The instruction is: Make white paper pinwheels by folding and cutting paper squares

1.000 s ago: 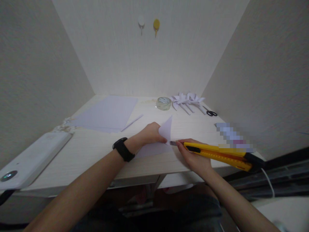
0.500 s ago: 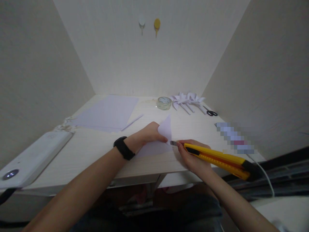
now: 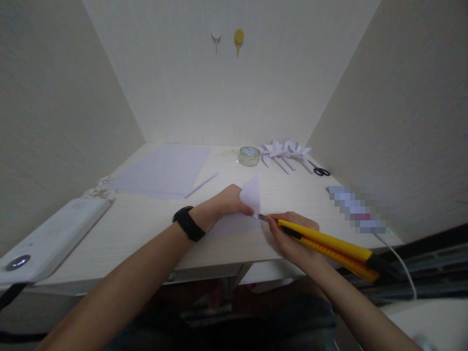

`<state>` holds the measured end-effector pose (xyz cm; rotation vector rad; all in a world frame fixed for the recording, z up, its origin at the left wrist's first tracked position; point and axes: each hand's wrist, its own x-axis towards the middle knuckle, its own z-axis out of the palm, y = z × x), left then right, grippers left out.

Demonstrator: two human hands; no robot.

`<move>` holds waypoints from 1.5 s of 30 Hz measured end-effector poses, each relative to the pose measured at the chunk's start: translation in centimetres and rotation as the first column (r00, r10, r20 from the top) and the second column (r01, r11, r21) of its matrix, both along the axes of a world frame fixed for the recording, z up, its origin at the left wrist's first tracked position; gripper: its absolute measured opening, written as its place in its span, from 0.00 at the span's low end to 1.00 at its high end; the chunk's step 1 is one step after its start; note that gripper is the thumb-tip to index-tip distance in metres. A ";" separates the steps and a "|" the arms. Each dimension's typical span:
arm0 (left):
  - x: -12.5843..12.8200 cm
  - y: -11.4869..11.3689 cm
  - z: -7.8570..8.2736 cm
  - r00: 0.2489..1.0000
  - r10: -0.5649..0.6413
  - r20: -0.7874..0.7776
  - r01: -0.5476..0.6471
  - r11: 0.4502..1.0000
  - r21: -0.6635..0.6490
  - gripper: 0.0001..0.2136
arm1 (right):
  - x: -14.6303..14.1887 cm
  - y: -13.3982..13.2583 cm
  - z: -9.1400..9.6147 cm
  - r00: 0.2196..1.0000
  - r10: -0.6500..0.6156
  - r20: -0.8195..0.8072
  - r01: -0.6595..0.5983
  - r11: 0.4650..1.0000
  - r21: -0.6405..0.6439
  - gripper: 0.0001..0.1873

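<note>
While holding thin, bent white paper sheet (image 3: 251,195) under curled left hand (image 3: 230,201), gripping yellow-and-black plastic utility knife (image 3: 325,239) near its steel blade (image 3: 263,217) in closed right hand (image 3: 292,246). Paper location: under and just right of left hand (blade contact: cannot tell). Probably light, limp, easily creased; best pressed flat, well back from blade.

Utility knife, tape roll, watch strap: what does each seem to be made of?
Utility knife: body probably plastic, bright yellow and smooth-looking; blade likely steel, thin and grey. Tape roll: likely clear plastic film, as it looks see-through. Watch strap: matte black, perhaps rubber or fabric; texture too blurred to tell.
</note>
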<state>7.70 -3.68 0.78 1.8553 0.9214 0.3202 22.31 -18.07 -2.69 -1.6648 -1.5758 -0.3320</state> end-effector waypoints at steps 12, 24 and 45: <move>0.0 0.6 -0.9 0.999 -0.019 0.051 0.020 1.000 -0.021 0.15 | 0.2 -0.1 0.1 0.999 0.010 -0.030 -0.010 1.000 -0.009 0.17; -0.1 0.2 -0.7 0.994 0.035 0.105 -0.022 0.992 -0.121 0.16 | -0.1 -0.4 0.1 1.000 0.028 -0.008 -0.028 0.999 0.030 0.14; -0.2 0.1 -0.3 0.996 0.055 0.067 -0.048 0.994 -0.100 0.15 | 0.3 -0.5 -0.3 0.998 0.058 0.040 -0.060 0.997 0.041 0.13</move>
